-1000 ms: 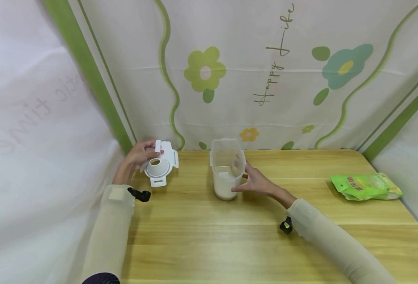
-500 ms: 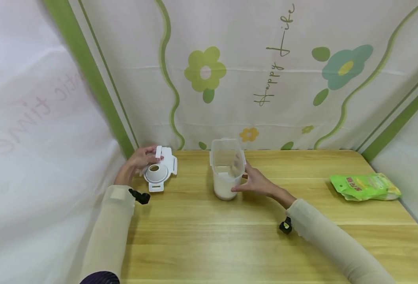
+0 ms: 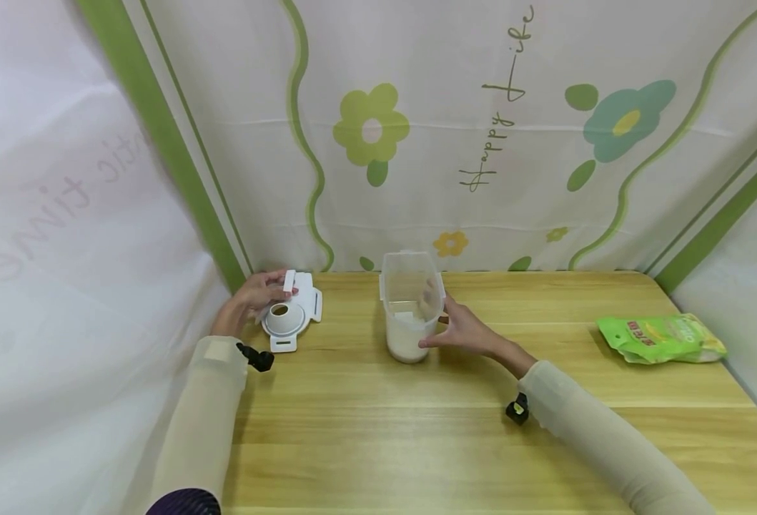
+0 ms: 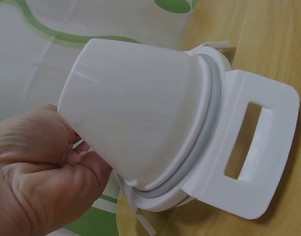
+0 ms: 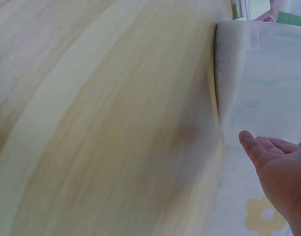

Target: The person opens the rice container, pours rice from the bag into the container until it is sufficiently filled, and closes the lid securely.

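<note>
The left hand [image 4: 47, 172] lies partly behind the tapered cone [image 4: 133, 110] of a slotted white lid [image 4: 214, 145]

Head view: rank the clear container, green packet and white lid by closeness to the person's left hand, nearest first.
1. White lid, held in the left hand.
2. Clear container, held by the right hand.
3. Green packet, table's far right.

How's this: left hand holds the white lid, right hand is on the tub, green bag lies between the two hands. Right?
Not quite: the green bag isn't between the hands; the head view shows it at the right of the table, beyond the right hand. The rest stands: left hand holds the white lid, right hand is on the tub.
</note>
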A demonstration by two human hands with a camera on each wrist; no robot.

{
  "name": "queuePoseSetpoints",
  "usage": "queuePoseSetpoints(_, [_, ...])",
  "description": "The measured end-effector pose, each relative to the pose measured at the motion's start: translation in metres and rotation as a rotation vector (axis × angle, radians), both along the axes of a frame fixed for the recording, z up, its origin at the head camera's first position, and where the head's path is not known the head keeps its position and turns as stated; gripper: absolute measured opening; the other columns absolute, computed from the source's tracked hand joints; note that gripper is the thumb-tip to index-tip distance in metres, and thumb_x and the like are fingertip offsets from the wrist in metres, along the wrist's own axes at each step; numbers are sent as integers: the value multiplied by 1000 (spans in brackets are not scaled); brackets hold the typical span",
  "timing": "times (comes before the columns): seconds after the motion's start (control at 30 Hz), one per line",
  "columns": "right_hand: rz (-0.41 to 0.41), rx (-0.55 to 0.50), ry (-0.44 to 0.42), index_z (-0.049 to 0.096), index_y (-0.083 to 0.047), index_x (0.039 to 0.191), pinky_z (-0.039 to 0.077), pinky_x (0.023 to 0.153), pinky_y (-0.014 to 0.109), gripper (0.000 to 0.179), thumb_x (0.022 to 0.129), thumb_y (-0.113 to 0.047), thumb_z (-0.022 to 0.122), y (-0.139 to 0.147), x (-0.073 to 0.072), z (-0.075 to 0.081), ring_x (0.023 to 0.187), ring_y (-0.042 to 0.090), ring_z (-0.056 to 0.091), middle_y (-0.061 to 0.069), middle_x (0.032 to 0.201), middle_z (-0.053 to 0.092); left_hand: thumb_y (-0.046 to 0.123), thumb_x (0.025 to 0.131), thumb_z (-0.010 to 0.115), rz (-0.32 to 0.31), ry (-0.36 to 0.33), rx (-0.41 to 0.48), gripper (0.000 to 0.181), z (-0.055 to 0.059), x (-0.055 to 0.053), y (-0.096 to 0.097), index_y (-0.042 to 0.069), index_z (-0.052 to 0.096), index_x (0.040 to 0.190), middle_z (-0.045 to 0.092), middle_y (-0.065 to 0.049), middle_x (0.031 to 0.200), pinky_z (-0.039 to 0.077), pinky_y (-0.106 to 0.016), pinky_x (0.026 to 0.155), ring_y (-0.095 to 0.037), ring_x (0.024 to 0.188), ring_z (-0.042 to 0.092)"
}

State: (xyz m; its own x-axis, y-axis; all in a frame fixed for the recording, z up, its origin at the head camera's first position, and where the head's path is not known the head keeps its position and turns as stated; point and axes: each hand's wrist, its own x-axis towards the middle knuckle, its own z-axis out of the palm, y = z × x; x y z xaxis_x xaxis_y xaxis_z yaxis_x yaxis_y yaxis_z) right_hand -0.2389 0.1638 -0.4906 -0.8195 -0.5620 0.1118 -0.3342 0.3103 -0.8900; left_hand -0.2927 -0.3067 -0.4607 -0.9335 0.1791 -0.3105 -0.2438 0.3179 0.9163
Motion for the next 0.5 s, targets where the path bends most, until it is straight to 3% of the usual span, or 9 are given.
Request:
queuePoseSetpoints(0.37, [5, -3, -9, 7, -6, 170, 44, 114, 62, 129, 79, -18, 97, 0, 1, 1, 154, 45, 35, 27, 170, 28, -8, 100, 65, -8, 11, -27, 76, -6, 0, -2, -2, 26, 165, 37, -31, 163, 56, -16, 92, -19, 117, 71])
queuePoseSetpoints(0.5, [4, -1, -1, 6, -10, 171, 44, 114, 62, 130, 79, -19, 97, 1, 1, 1, 154, 45, 35, 25, 171, 28, -11, 98, 66, 5, 24, -29, 73, -7, -2, -2, -3, 32, 162, 48, -32, 155, 57, -18, 91, -10, 105, 73])
